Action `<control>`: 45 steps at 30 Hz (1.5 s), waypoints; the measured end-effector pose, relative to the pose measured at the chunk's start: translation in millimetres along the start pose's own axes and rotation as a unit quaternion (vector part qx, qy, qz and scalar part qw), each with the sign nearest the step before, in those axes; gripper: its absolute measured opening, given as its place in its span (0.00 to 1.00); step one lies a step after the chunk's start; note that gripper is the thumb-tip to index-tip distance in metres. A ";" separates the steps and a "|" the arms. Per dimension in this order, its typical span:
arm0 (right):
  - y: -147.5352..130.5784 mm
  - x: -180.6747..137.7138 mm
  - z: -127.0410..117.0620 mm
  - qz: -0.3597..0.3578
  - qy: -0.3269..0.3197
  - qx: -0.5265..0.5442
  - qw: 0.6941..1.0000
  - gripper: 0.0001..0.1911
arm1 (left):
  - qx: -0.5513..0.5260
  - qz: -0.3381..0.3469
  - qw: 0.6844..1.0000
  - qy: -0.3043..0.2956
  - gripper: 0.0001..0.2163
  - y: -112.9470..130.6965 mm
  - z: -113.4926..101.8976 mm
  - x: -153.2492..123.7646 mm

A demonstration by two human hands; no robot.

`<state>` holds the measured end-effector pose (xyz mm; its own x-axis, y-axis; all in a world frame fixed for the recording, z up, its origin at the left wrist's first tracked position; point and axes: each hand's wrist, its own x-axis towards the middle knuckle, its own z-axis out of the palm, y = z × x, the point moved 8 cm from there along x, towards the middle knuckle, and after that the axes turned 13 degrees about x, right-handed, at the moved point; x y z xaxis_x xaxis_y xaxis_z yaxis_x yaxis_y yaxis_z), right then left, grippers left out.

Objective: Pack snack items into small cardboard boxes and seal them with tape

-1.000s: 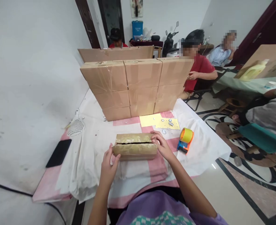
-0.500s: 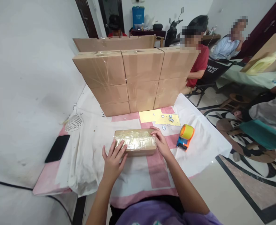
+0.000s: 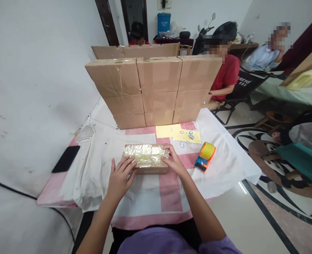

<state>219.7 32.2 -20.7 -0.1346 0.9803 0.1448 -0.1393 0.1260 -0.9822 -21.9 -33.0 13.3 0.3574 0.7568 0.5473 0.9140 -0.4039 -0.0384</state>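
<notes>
The small cardboard box [image 3: 146, 158], wrapped in glossy clear tape, is lying flat on the worktop [image 3: 150, 197] in front of the person, on its pink-and-white cloth. The left hand [image 3: 120, 178] is resting on the box's near left corner, its fingers [image 3: 128, 165] spread apart and lying flat over the top edge. The right hand [image 3: 174, 163] is pressing against the box's right end, its fingers curled around the top corner. Just right of the box a tape dispenser [image 3: 205, 156] with an orange roll is sitting, apart from both hands. Behind the box yellow sheets [image 3: 177, 133] are lying before a stacked wall of cartons [image 3: 153, 90]. A black phone [image 3: 66, 158] is lying at the left edge.
</notes>
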 end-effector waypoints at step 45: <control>-29.5 -97.5 -98.6 -0.210 0.244 -0.101 0.941 0.27 | 0.031 -0.045 0.998 -0.028 0.20 18.0 -0.6 -1.3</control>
<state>333.7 -52.0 -17.7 0.3639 0.7845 0.5021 0.1166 0.4964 -0.8602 -6.1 -41.6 12.4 0.2812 0.8173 0.5029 0.9527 -0.3006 -0.0442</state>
